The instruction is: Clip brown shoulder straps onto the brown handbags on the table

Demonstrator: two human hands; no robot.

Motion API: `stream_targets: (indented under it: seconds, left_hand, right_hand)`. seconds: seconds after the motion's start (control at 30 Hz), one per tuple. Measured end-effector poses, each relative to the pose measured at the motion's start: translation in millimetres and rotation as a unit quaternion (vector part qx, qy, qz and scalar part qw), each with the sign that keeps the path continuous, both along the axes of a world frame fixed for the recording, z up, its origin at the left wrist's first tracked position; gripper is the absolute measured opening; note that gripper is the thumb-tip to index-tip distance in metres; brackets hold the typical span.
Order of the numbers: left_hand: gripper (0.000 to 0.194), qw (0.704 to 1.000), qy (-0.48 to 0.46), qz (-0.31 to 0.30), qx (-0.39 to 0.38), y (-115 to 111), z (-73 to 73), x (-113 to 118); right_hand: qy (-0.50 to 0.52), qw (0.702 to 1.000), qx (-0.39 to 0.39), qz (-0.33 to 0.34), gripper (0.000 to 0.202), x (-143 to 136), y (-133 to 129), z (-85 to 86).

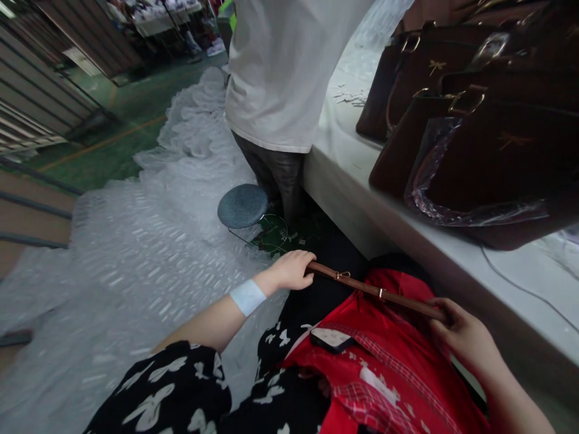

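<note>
A brown leather strap [366, 287] with gold-coloured metal fittings stretches between my two hands, above my lap. My left hand [293, 270] is closed round its left end. The fingers of my right hand [461, 328] grip the other end. Beneath the strap lies a red apron [389, 367], with a phone [332, 339] showing at its pocket. Dark brown handbags [488, 150] stand on the table to my right; the nearest has clear plastic film [434, 175] wrapped round its handle.
The white-covered table [344, 163] runs along my right, with a thin cable [520, 283] on it. A round stool [243, 206] stands ahead, near a person in a light shirt [280, 78]. Heaped clear bubble wrap [136, 259] covers the floor to my left, beside slatted racks [36, 90].
</note>
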State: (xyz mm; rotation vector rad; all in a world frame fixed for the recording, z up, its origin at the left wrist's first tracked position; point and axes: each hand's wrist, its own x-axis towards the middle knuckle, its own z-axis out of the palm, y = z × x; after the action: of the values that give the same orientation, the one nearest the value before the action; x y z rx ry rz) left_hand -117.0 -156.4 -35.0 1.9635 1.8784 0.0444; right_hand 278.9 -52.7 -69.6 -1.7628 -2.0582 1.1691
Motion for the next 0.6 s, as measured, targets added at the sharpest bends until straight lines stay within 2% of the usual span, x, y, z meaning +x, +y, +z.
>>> stream_targets:
  seconds: [0.07,0.13,0.23,0.33,0.43,0.5,0.53,0.6]
  left_hand:
    - [0.053,0.999,-0.013,-0.004,0.048,0.5,-5.5,20.3]
    - [0.058,0.996,0.0,0.009,0.087,5.3,-12.0,43.4]
    - [0.039,0.993,0.035,0.037,0.102,17.1,-23.7,72.9]
    - [0.024,0.992,0.049,0.065,0.1,27.7,-35.9,85.8]
    - [0.02,0.987,0.026,0.126,0.102,31.9,-46.9,77.1]
    - [0.017,0.97,-0.034,0.217,0.1,30.3,-54.0,59.4]
    - [0.014,0.951,-0.085,0.281,0.1,28.3,-57.8,47.7]
    - [0.008,0.891,-0.185,0.401,0.102,22.1,-65.9,21.7]
  right_hand:
    - [-0.089,0.996,0.013,0.022,0.032,-0.2,3.7,-5.8]
    - [-0.136,0.99,0.015,0.042,0.034,-2.5,4.4,-8.3]
    - [-0.158,0.985,0.032,0.064,0.039,-4.9,1.6,-13.3]
    - [-0.138,0.986,0.05,0.075,0.045,-1.7,-1.6,-24.4]
    - [-0.112,0.99,0.061,0.052,0.051,4.2,-2.6,-38.4]
    - [-0.098,0.993,0.062,0.021,0.055,7.2,-1.9,-47.0]
    - [-0.09,0.994,0.063,0.002,0.056,8.1,-1.3,-50.6]
    - [-0.068,0.995,0.064,-0.029,0.054,8.7,0.0,-56.2]
